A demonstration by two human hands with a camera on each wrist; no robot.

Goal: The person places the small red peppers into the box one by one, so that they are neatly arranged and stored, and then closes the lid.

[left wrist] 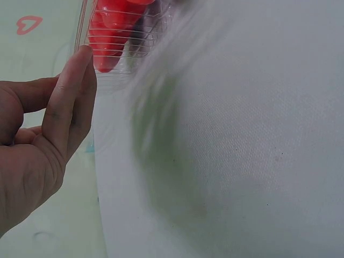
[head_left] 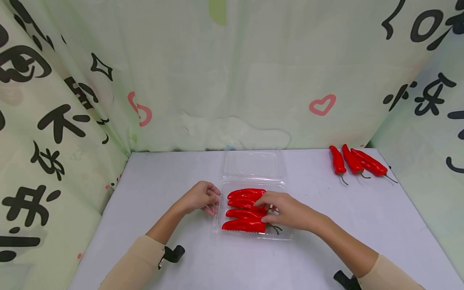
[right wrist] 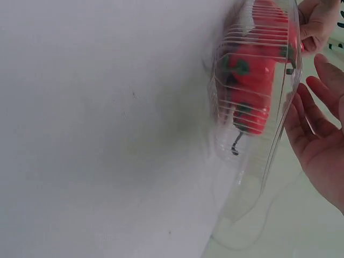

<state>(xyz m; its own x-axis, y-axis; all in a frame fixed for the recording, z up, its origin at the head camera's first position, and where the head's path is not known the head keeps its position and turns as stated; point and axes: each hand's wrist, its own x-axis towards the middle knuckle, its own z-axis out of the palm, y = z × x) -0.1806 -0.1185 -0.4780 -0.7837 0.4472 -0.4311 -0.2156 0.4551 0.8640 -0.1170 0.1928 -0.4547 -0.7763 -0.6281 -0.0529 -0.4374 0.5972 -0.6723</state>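
Several red chili peppers (head_left: 243, 225) lie side by side in a clear plastic box (head_left: 284, 235), their stems toward the right. Its transparent lid (head_left: 253, 165) is folded back flat on the table. My left hand (head_left: 203, 197) is at the box's left edge, its fingertips against the rim in the left wrist view. Over the right ends of the peppers is my right hand (head_left: 286, 208), fingers spread and hiding some of the stems. In the right wrist view the fingers (right wrist: 306, 126) of that hand look loosely extended at the box's rim.
Three more red peppers (head_left: 353, 161) lie at the table's back right corner. The box stands on a white table (head_left: 174, 249). Printed curtains (head_left: 232, 80) hang behind and at both sides. A black wrist mount (head_left: 174, 253) sits on the left sleeve.
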